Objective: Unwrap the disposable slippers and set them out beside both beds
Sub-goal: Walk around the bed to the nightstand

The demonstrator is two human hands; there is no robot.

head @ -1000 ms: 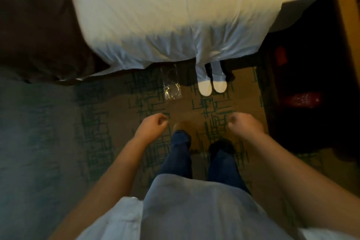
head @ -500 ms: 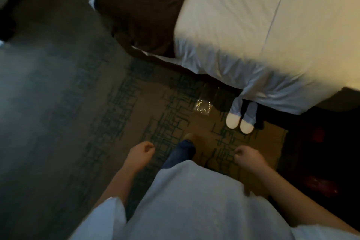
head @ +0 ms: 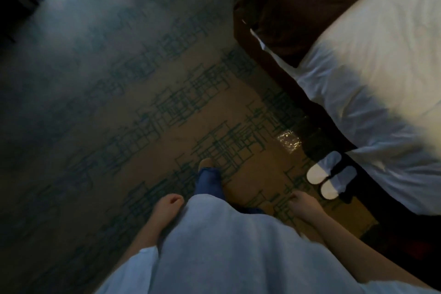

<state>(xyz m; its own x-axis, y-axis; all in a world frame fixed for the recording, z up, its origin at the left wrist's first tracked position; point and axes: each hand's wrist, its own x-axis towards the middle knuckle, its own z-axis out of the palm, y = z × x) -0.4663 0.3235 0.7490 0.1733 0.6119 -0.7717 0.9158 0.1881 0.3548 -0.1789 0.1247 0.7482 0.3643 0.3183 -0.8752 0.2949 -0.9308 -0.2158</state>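
Slippers are set at the bed edge, wrapper beside; light, soft, best pinched at the heels. Left hand and right hand loosely curled, empty

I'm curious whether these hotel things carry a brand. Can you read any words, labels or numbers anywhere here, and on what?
None can be read.
White disposable slippers beside the white-sheeted bed: no print visible.
Clear crinkled plastic wrapper on the carpet: only glare, nothing legible.
Green-lined patterned carpet: pattern lines, not writing.
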